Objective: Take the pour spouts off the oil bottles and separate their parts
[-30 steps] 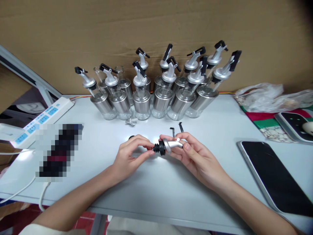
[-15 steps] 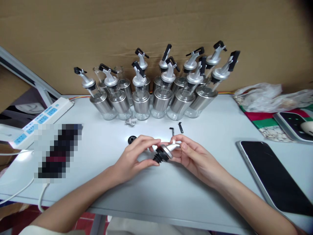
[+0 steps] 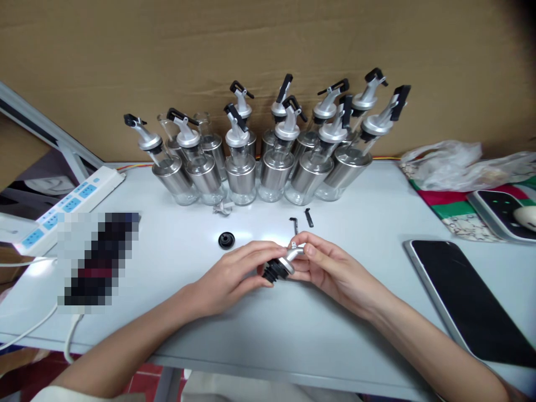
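Note:
Between my hands, above the near part of the table, is a silver pourer spout (image 3: 290, 261) with a black ribbed stopper. My right hand (image 3: 335, 274) pinches its curved silver tip between thumb and fingers. My left hand (image 3: 237, 276) is closed around the black stopper end, fingers on top and thumb beneath. This spout carries no black lever, unlike those on the bottles. Just beyond my hands lie two small black lever pieces (image 3: 309, 218). A round black cap (image 3: 226, 240) rests to the left of them, and a small silver spout part (image 3: 223, 208) lies behind it.
Several glass-and-steel bottles (image 3: 240, 173) stand along the back, most topped with pourers. To the left are a power strip (image 3: 79, 201) and a pixelated dark device (image 3: 100, 262). A large phone (image 3: 469, 296), a plastic bag (image 3: 456, 164) and a white-edged device (image 3: 498, 212) lie right.
My left fingers have come down over the stopper and the collar of the spout, uncovering the round black cap. My right hand keeps its hold on the tip with little movement.

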Demonstrator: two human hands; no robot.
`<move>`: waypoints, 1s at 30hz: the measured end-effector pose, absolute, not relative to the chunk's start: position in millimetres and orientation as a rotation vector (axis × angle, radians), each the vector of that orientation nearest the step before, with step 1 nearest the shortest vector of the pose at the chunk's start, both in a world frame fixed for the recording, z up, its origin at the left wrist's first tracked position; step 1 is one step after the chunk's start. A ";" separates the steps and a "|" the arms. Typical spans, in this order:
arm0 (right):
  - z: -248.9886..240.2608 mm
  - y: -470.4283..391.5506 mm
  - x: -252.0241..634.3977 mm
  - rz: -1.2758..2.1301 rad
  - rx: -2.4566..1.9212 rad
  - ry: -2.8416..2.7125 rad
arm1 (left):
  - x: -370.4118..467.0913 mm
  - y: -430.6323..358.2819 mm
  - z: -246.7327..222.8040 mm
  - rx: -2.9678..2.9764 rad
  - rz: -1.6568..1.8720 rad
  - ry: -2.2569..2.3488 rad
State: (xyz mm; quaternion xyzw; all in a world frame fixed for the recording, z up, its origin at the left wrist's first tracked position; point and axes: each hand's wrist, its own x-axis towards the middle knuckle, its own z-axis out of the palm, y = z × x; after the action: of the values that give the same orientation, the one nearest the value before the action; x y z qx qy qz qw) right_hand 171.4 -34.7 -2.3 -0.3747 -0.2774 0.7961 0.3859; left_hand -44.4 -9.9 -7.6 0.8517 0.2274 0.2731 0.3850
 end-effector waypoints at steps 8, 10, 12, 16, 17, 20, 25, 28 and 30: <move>-0.5 -34.1 171.0 2.026 -0.960 -0.719 | -43.2 -9.2 -6.5 2.103 0.611 0.643; 0.3 -33.9 171.5 2.030 -0.963 -0.746 | -43.5 -9.1 -7.0 2.084 0.579 0.648; 1.1 -33.8 172.1 2.024 -0.967 -0.786 | -43.7 -9.3 -7.8 2.067 0.562 0.639; 1.7 -33.9 172.1 2.011 -0.971 -0.832 | -43.3 -9.9 -8.3 2.046 0.584 0.609; 1.6 -34.0 171.9 2.013 -0.967 -0.832 | -43.0 -10.0 -8.1 2.044 0.585 0.605; 0.9 -34.4 171.4 2.019 -0.953 -0.810 | -42.4 -10.3 -7.3 2.047 0.594 0.600; -0.5 -35.1 172.5 2.057 -0.918 -0.776 | -42.2 -11.7 -8.0 2.062 0.619 0.584; -0.7 -35.6 172.8 2.077 -0.896 -0.775 | -41.8 -12.8 -7.8 2.067 0.649 0.572; -0.9 -36.0 172.3 2.085 -0.875 -0.765 | -41.5 -13.2 -7.2 2.069 0.666 0.570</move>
State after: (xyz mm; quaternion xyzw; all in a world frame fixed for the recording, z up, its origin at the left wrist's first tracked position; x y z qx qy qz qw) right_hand 172.3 -36.0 -0.9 -0.3409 -0.2978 0.8121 0.3682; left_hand -41.5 -13.2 -7.2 0.8302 0.2286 0.2672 0.4325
